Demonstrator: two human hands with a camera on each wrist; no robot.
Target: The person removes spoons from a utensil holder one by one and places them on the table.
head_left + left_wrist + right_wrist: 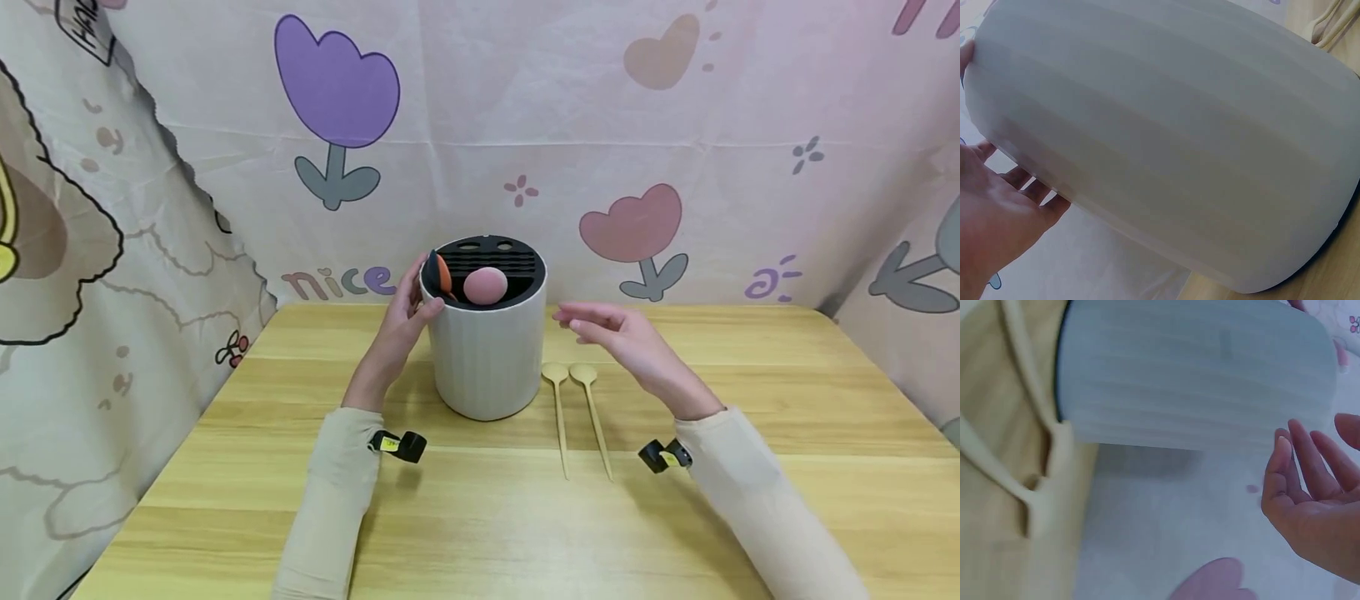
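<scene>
A white ribbed cylindrical utensil holder [487, 358] with a black slotted top [517, 260] stands upright on the table. My left hand [401, 325] holds its upper left side, thumb near the front rim and fingers round toward the back. From the front opening show a pink rounded head [485, 286] and, at the left, an orange and dark-blue utensil [444, 275]; their lower parts are hidden inside. To the right of the holder, my right hand [618, 333] hovers apart from it, fingers loosely bent and holding nothing. Below that hand lie two pale yellow long-handled spoons [559, 417] [592, 417].
The light wooden table [480, 533] reaches back to a patterned cloth [465, 100] hanging behind the holder. More cloth [172, 350] hangs at the left side. A small black camera [405, 446] is strapped to the left wrist, another [663, 456] to the right.
</scene>
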